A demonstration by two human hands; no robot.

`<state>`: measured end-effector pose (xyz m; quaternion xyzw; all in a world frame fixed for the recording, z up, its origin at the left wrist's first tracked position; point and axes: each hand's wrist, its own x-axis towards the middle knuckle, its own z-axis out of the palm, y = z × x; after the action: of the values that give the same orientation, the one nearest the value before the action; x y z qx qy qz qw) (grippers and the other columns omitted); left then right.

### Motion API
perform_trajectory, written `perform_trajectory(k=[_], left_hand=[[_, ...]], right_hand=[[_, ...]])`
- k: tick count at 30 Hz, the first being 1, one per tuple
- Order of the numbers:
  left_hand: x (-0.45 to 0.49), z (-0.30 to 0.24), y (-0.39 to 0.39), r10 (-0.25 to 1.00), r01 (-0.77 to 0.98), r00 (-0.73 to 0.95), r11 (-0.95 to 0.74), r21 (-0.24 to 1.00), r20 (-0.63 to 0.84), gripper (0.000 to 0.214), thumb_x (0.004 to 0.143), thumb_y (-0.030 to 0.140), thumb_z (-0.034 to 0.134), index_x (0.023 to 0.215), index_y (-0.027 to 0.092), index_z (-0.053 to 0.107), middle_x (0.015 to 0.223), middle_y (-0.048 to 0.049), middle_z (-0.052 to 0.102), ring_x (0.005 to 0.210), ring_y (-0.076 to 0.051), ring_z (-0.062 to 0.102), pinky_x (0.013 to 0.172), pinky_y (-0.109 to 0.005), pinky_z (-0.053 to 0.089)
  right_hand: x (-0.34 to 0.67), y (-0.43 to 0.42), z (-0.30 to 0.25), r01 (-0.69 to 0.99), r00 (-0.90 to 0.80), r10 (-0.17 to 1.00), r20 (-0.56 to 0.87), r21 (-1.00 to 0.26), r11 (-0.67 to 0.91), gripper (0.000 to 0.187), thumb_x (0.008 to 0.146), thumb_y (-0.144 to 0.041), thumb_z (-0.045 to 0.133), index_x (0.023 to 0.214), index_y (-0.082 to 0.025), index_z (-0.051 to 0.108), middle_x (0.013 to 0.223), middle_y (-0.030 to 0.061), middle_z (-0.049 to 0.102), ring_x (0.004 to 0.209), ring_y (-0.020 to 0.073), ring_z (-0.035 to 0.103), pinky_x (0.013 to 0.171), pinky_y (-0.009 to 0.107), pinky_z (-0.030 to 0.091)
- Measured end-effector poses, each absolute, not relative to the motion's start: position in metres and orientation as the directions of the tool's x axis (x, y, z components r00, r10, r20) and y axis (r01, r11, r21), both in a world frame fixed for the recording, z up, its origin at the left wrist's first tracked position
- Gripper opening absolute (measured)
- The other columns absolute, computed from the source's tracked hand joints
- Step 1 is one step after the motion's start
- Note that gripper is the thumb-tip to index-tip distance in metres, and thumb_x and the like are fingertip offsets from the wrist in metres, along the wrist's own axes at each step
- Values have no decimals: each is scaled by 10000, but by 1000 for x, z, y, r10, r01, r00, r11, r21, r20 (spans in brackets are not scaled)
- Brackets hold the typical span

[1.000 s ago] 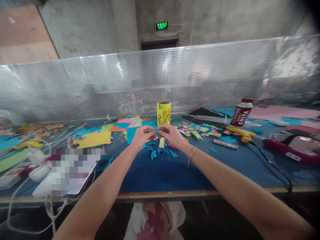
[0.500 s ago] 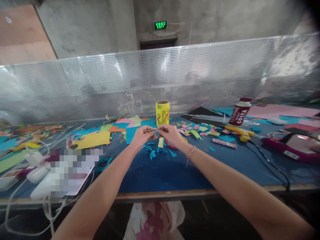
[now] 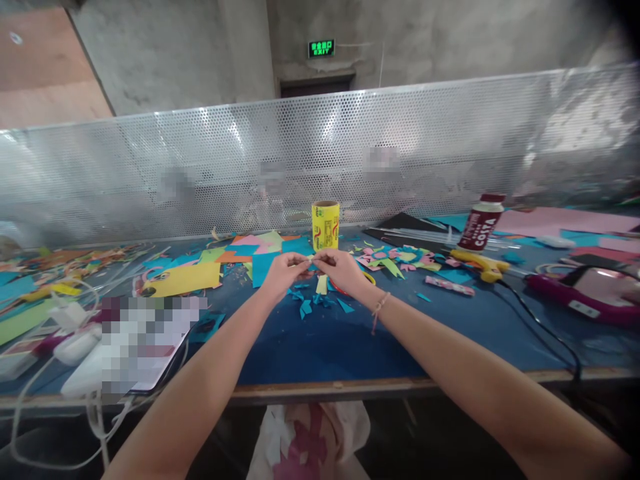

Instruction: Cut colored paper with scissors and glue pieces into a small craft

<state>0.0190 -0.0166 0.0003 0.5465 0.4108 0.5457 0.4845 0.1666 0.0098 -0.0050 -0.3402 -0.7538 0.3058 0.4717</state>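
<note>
My left hand (image 3: 286, 272) and my right hand (image 3: 337, 268) meet over the middle of the table, fingertips almost touching. Both are closed in a pinch on a small piece of blue paper, mostly hidden by the fingers. Just below them lie blue paper scraps (image 3: 306, 308) and a pale yellow paper strip (image 3: 322, 285). Red-and-yellow ring handles, perhaps of scissors (image 3: 369, 278), show partly behind my right hand. Right behind the hands stands a yellow roll (image 3: 326, 227), upright.
Cut paper flowers (image 3: 400, 257), a yellow glue gun (image 3: 483, 265) with a black cord and a Costa bottle (image 3: 481, 224) are on the right. At left lie a yellow paper sheet (image 3: 185, 279), a phone (image 3: 167, 353) and white cables. A perforated metal screen (image 3: 215, 167) borders the back.
Both hands stay in almost the same place, with slight finger movement. Less of the blue paper shows between the fingertips now.
</note>
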Motion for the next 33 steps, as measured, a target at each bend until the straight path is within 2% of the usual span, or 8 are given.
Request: perform_trajectory(k=[5,10,20,27,33], left_hand=[[20,0,-16,975,-53,59,-210,976,213,190,628,236,668,696,112,542,623,-3,579,548,-115,599,624,-298,505],[19,-2,-14,960,30,43,-276,961,275,171,643,251,652,685,124,545,599,-3,580,538,-118,596,600,-288,506],[20,4,-14,924,389,-13,-347,853,382,76,647,215,615,608,152,595,554,-29,594,537,-131,565,546,-244,437],[24,-5,-10,942,302,-1,-319,898,334,68,665,202,597,636,143,579,579,-28,596,530,-130,575,540,-253,451],[27,-7,-12,971,122,11,-237,964,237,71,688,188,590,672,133,548,611,-22,590,542,-147,610,554,-287,488]], right_hand=[[166,12,-8,196,-332,814,476,-810,553,121,703,-266,519,728,-167,585,644,15,597,578,119,558,570,250,467],[167,10,-4,285,-332,792,513,-745,603,126,694,-267,520,678,-164,590,607,7,584,563,116,527,554,241,428],[175,16,2,290,-406,798,446,-765,575,152,681,-300,542,665,-166,614,551,-1,564,515,105,506,496,221,394],[176,14,6,312,-406,830,382,-796,519,117,656,-273,563,641,-166,607,549,3,569,522,115,530,526,237,425],[173,13,5,299,-398,839,371,-812,501,103,655,-260,559,636,-165,591,585,11,575,542,112,528,543,240,436]])
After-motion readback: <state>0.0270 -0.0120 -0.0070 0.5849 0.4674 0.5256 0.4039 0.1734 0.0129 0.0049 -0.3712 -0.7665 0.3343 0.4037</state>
